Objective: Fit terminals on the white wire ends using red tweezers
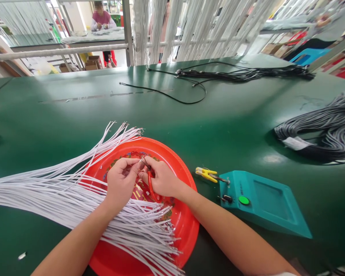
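Over a red plastic tray (176, 165) my two hands meet. My right hand (161, 178) is closed round a small red-handled cutter (151, 188), its metal tip up at the fingertips. My left hand (121, 183) is pinched against that tip, fingers closed on something I cannot make out. A large bundle of white wires (46, 191) fans across the tray from the left, and its ends lie under my wrists.
A teal box with a green button (261, 201) stands right of the tray, a yellow clip (206, 174) at its corner. Black cable bundle (244, 73) lies far back, grey cable coil (324, 128) at right. White strands hang behind; a person sits at a far table.
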The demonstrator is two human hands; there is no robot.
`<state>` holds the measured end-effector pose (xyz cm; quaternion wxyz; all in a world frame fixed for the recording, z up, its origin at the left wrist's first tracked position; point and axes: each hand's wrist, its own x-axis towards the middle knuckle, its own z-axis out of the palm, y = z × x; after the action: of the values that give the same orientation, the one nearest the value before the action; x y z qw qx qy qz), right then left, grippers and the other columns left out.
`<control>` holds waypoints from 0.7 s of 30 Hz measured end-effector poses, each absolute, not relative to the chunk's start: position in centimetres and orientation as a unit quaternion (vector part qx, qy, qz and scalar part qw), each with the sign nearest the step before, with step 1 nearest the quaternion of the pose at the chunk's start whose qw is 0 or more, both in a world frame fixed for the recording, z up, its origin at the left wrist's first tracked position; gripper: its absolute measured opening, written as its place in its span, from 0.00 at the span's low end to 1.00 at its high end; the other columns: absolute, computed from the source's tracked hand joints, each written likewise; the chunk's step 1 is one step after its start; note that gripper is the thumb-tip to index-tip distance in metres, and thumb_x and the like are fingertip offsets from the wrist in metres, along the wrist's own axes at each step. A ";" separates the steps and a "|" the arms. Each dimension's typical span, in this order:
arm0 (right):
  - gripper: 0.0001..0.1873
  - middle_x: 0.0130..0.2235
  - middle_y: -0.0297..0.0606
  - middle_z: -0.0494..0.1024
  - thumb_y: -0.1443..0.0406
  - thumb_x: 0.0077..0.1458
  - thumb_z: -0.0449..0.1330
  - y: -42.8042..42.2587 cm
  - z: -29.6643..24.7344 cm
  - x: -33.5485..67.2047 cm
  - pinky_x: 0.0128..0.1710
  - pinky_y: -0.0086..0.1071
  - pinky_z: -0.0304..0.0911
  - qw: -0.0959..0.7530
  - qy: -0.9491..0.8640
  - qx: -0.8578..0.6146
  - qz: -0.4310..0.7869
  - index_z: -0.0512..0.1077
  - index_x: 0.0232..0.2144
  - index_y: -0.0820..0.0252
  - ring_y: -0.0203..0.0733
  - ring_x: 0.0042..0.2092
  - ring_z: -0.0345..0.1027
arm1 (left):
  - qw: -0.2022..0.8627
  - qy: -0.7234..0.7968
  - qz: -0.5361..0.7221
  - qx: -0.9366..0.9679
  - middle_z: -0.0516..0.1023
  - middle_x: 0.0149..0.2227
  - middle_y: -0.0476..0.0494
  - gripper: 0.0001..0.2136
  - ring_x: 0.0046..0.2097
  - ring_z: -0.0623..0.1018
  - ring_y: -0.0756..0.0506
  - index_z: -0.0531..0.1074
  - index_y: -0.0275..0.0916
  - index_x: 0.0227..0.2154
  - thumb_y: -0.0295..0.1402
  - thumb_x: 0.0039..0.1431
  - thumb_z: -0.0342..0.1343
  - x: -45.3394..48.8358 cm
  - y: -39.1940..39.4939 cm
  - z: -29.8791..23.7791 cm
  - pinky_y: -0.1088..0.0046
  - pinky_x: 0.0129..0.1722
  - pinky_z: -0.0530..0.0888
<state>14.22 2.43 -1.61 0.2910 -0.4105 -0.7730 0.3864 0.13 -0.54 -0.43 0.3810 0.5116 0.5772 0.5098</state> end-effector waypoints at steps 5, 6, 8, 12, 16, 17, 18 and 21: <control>0.05 0.20 0.27 0.62 0.68 0.49 0.54 2.4 -1.7 14.2 0.22 0.26 0.47 0.276 -0.788 -0.422 0.354 0.58 0.26 0.57 0.33 0.21 0.51 | 0.355 0.578 0.496 0.542 0.75 0.29 0.46 0.07 0.31 0.75 0.50 0.73 0.37 0.30 0.35 0.52 0.56 0.1 -0.6 -0.5 0.75 0.31 0.73; 0.05 0.20 0.27 0.62 0.68 0.50 0.54 2.4 -1.7 14.2 0.22 0.26 0.46 0.273 -0.789 -0.423 0.351 0.58 0.26 0.57 0.33 0.21 0.51 | 0.344 0.580 0.493 0.550 0.75 0.30 0.46 0.06 0.31 0.75 0.50 0.73 0.37 0.30 0.34 0.52 0.56 0.1 -0.6 -0.6 0.75 0.32 0.73; 0.06 0.21 0.28 0.64 0.68 0.50 0.53 2.4 -1.8 14.1 0.22 0.26 0.46 0.271 -0.791 -0.422 0.350 0.57 0.26 0.57 0.33 0.22 0.52 | 0.320 0.582 0.487 0.567 0.75 0.30 0.47 0.05 0.32 0.75 0.50 0.73 0.37 0.30 0.33 0.52 0.55 0.1 -0.6 -0.7 0.75 0.33 0.73; 0.05 0.23 0.29 0.66 0.69 0.51 0.53 2.4 -1.8 14.2 0.23 0.26 0.47 0.267 -0.795 -0.418 0.349 0.57 0.27 0.57 0.33 0.22 0.54 | 0.286 0.582 0.476 0.594 0.75 0.30 0.47 0.04 0.32 0.74 0.50 0.73 0.38 0.30 0.32 0.53 0.55 -0.1 -0.6 -0.9 0.75 0.35 0.72; 0.04 0.24 0.30 0.67 0.68 0.52 0.52 2.4 -1.8 14.3 0.23 0.26 0.48 0.263 -0.800 -0.412 0.350 0.58 0.28 0.58 0.33 0.23 0.54 | 0.262 0.577 0.453 0.627 0.75 0.30 0.47 0.04 0.33 0.74 0.49 0.72 0.38 0.29 0.31 0.54 0.53 -0.3 -0.5 -0.8 0.74 0.36 0.71; 0.04 0.24 0.30 0.66 0.68 0.52 0.52 2.4 -1.8 14.3 0.23 0.26 0.48 0.261 -0.801 -0.410 0.351 0.59 0.28 0.58 0.33 0.23 0.54 | 0.259 0.575 0.447 0.634 0.75 0.30 0.47 0.04 0.33 0.74 0.49 0.72 0.38 0.29 0.30 0.54 0.53 -0.3 -0.4 -0.8 0.74 0.36 0.71; 0.04 0.24 0.30 0.66 0.67 0.52 0.52 2.4 -1.8 14.4 0.23 0.26 0.48 0.258 -0.802 -0.407 0.354 0.59 0.28 0.58 0.33 0.23 0.54 | 0.258 0.573 0.443 0.640 0.75 0.29 0.47 0.04 0.33 0.73 0.49 0.71 0.39 0.28 0.29 0.54 0.52 -0.4 -0.4 -0.7 0.74 0.36 0.71; 0.06 0.23 0.29 0.65 0.66 0.51 0.53 2.5 -1.9 14.4 0.23 0.26 0.49 0.256 -0.797 -0.396 0.378 0.58 0.26 0.58 0.33 0.23 0.54 | 0.260 0.564 0.439 0.649 0.75 0.28 0.48 0.05 0.32 0.73 0.49 0.71 0.39 0.27 0.28 0.54 0.51 -0.5 -0.4 -0.5 0.74 0.35 0.70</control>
<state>14.42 2.53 -1.86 0.2557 -0.3956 -0.7968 0.3785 -0.47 -0.40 -0.46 0.2597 0.6494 0.5638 0.4394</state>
